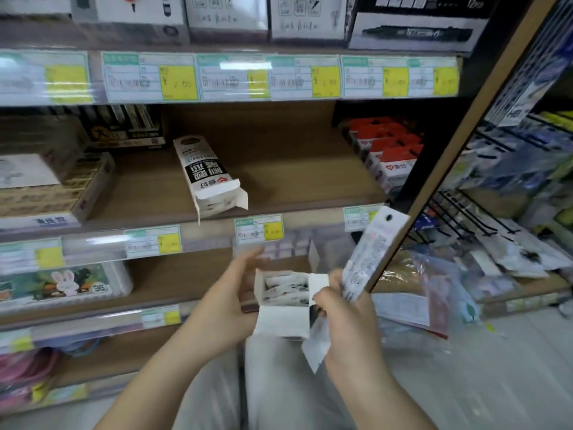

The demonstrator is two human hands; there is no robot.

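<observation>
Head view, stationery shop aisle, low position before a shelving unit.

1. Open carton (283, 318): white card, top flaps folded out, held low at centre in front of the lower shelves. Small white packets (286, 288) stand packed inside it; their print is too blurred to read.
2. Left hand (229, 293): grips the open carton by its left side, thumb near the top edge, fingers reaching round the far face.
3. Slim packet (372, 252): long, pale, with a hang hole at its upper end. It is tilted up and to the right, clear of the carton and just right of it.
4. Right hand (344, 315): fingers curled round the lower end of the slim packet, just beside the carton's right flap. Whether the hand also touches that flap cannot be told.
5. Second carton (207, 175): same kind, black and white print, lying on its side on the middle shelf (294, 169) with its open end toward the camera, well above the hands.
6. Red-topped boxes (387, 153): a row at the right end of that shelf.
7. Price labels (259, 231): yellow and green, along the shelf edges.
8. Rabbit-print box (65, 282): lower shelf, left.
9. Loose packets (511, 259): heaped low at the right, under the black wire pegs (459, 212).
</observation>
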